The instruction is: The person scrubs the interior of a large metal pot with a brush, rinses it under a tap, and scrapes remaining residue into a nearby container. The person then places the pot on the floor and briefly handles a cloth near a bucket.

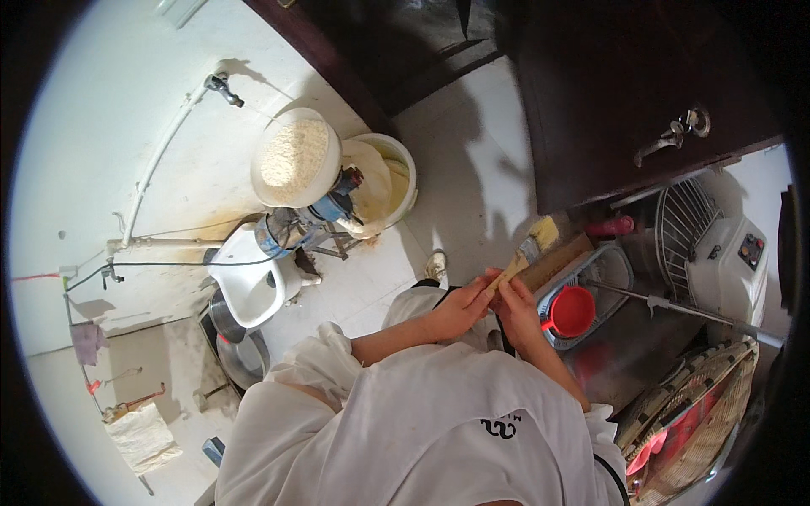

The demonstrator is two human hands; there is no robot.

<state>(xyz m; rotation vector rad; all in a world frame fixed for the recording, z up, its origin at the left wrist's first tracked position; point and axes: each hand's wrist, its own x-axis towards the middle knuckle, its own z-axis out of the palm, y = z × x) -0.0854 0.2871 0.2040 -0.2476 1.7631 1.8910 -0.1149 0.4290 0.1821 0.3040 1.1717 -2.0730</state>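
A paintbrush-style brush [508, 273] with a wooden handle and pale yellow bristles is between my two hands. The handle's lower end is gripped by my left hand [461, 310], fingers closed round it. On the other side my right hand [516, 308] also holds the handle, its fingertips touching it close to the left hand. The bristles point up and away from me, with a metal ferrule between them and the handle. Just right of my right hand, a red plastic ladle or cup [572, 311] rests in a blue-grey plastic basket [623, 269].
Leftward, a white bowl [335, 158] of pale grains tops a blue grinding machine [271, 235], beside a bucket [412, 171] and white basin [243, 310]. A tap [221, 88] juts from the wall. Rightward stand a mixer [728, 265], metal rod [690, 305] and woven baskets [702, 436]; ahead, a dark door [607, 95].
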